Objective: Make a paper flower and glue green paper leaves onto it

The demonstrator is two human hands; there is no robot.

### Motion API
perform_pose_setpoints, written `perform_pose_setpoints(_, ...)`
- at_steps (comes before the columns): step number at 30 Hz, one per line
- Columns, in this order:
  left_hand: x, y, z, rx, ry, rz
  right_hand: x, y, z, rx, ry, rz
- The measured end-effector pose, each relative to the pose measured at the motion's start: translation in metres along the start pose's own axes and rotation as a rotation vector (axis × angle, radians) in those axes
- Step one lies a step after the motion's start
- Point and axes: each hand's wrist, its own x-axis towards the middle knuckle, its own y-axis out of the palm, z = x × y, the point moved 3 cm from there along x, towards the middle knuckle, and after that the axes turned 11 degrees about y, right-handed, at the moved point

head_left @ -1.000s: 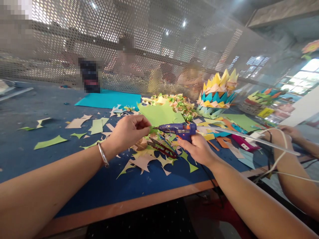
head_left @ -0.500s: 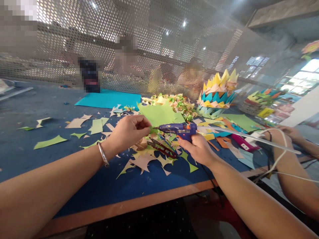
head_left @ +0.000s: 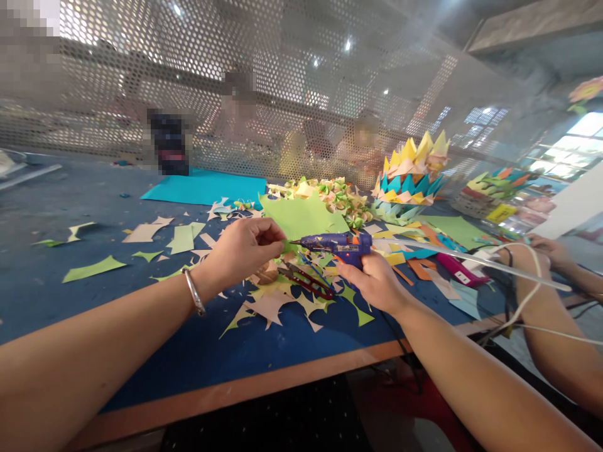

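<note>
At the left of the dark blue tabletop [head_left: 198,358], light green paper scraps [head_left: 94,269] lie loose; farther back, a flat turquoise paper sheet [head_left: 207,188]. Left hand [head_left: 247,251], silver metal bangle [head_left: 193,292] at wrist: thumb and fingertips closed in a pinch on a small green paper piece [head_left: 286,247], mostly hidden by the fingers. Behind it, a larger light green paper sheet [head_left: 301,215]. Nozzle of the purple-blue plastic glue gun [head_left: 323,243] points left, tip at the pinched piece; whether they touch cannot be told. Below lies a dark red-handled cutting tool [head_left: 311,282] among paper offcuts. Right hand [head_left: 379,282]: fingers wrapped round the gun's handle. Pale label [head_left: 348,248] on the gun body: print too small to read. Long translucent glue stick [head_left: 471,257] extends rightward from the gun's rear, passing above a magenta-and-white power strip [head_left: 464,270]. Far right, a co-worker's hand [head_left: 549,251]. Yellow sign [head_left: 502,212] beyond: illegible.
</note>
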Motion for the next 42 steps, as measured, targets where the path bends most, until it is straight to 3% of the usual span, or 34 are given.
perform_pose_setpoints(9, 0.000, 0.000, -0.001, -0.045, -0.006, 0.008, -0.001, -0.004, -0.013, -0.002, 0.191, -0.070)
perform_pose_setpoints(15, 0.000, 0.003, 0.004, -0.207, -0.103, -0.031, 0.004, -0.008, -0.020, 0.169, 0.381, -0.059)
perform_pose_setpoints(20, 0.000, 0.005, 0.004, -0.420, -0.192, -0.086, 0.013, -0.012, -0.035, 0.467, 0.610, -0.078)
perform_pose_setpoints(26, -0.001, 0.005, 0.002, -0.492, -0.263, -0.103, 0.025, -0.018, -0.043, 0.446, 0.688, -0.049)
perform_pose_setpoints(32, -0.002, 0.005, 0.001, -0.499, -0.269, -0.092, 0.025, -0.025, -0.048, 0.280, 0.666, -0.011)
perform_pose_setpoints(36, -0.002, 0.005, 0.002, -0.523, -0.268, -0.093, 0.020, -0.036, -0.041, 0.085, 0.587, -0.066)
perform_pose_setpoints(38, -0.002, 0.006, 0.002, -0.528, -0.258, -0.086, 0.019, -0.037, -0.024, -0.144, 0.371, -0.143)
perform_pose_setpoints(42, -0.002, 0.007, 0.001, -0.525, -0.225, -0.079, 0.021, -0.016, 0.011, -0.160, 0.113, -0.016)
